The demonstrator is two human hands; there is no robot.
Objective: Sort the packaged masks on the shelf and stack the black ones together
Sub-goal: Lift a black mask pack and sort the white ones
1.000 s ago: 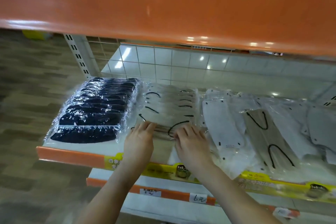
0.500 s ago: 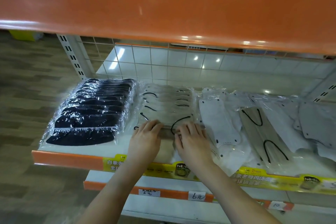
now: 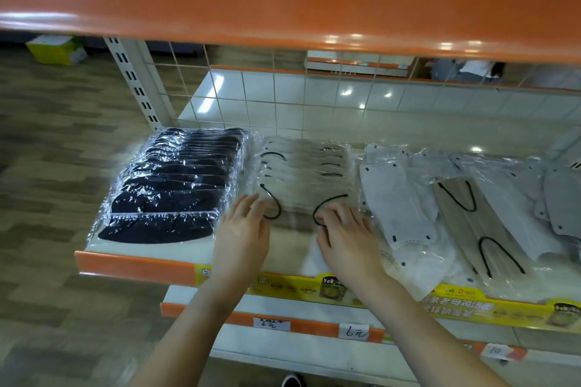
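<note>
Both hands have slid apart since a second ago; the left hand [image 3: 242,234] and right hand [image 3: 344,237] lie flat, released, pressing the beige masks [image 3: 303,185]. Black masks [image 3: 176,185] sit stacked at the shelf [image 3: 135,265] left end.

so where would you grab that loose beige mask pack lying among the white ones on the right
Probably the near short end of the beige mask pack, coming from the shelf front. It lies flat and angled, long and thin, its far end tucked among the white mask packs, so the fingers could pinch the near edge and slide it out.
</note>
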